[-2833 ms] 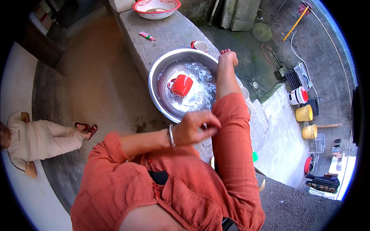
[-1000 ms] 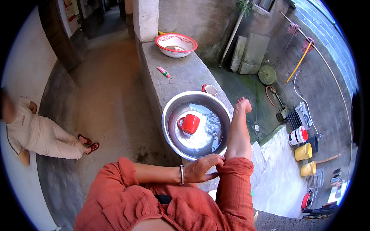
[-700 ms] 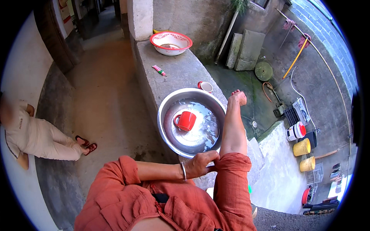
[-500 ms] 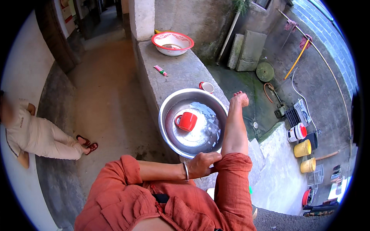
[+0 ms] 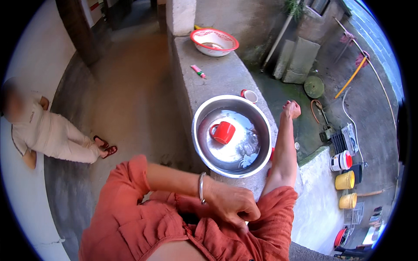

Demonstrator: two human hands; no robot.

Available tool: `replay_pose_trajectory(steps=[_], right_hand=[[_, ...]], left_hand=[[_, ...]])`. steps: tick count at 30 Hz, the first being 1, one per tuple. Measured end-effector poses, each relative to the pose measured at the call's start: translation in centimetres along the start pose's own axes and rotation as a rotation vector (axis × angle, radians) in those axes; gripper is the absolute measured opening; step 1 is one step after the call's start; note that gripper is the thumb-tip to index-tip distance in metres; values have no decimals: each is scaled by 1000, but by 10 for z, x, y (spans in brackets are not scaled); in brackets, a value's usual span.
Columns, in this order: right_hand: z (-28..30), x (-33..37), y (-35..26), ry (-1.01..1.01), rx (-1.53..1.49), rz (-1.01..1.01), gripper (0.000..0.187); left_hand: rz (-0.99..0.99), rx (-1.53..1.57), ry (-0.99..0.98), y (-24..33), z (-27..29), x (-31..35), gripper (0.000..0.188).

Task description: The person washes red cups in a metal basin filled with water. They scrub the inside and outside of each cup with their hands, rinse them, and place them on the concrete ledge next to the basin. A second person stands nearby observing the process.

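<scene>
My left hand (image 5: 230, 205), with a silver bangle at its wrist, is raised before my body beside the rolled right sleeve (image 5: 275, 208). Its fingers are curled in; whether they pinch any cloth is hidden. Beyond the basin's right side my right arm stretches out, its hand (image 5: 292, 109) closed with nothing visible in it. A red mug (image 5: 224, 132) lies tilted in the water of a steel basin (image 5: 200, 158). Behind the basin lies a second mug (image 5: 250, 96), red outside and pale inside. A red object (image 5: 272, 153) is mostly covered by my right forearm.
The basin stands on a concrete ledge (image 5: 185, 82), with a toothpaste tube (image 5: 198, 71) and a red-rimmed enamel bowl (image 5: 215, 42) farther back. Yellow buckets (image 5: 345, 180) and a white pail (image 5: 341, 161) stand at right. Another person (image 5: 52, 130) leans by the left wall.
My left hand has come off the right sleeve's cuff and moved nearer my body. The right arm remains outstretched. The whole view has shifted, with the basin now farther right.
</scene>
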State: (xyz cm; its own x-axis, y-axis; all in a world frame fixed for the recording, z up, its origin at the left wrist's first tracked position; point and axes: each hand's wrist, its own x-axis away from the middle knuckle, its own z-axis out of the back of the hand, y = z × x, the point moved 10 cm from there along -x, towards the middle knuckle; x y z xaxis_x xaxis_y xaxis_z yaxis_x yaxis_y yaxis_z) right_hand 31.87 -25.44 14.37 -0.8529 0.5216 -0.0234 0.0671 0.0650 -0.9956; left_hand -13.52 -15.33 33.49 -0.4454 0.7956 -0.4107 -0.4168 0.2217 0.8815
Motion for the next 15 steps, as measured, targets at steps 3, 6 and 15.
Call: replay_pose_trajectory(steps=[3,6,15], right_hand=[[-86,107,9,-833,-73,-129,22],[-77,230,-43,-759,935,1334,20],[-79,451,-118,-1348,-117,455,15]], left_hand=[[5,-17,62,-20,33,16,16],[161,-132,509,-69,145,57,15],[906,-1087,1290,-121,339,265,14]])
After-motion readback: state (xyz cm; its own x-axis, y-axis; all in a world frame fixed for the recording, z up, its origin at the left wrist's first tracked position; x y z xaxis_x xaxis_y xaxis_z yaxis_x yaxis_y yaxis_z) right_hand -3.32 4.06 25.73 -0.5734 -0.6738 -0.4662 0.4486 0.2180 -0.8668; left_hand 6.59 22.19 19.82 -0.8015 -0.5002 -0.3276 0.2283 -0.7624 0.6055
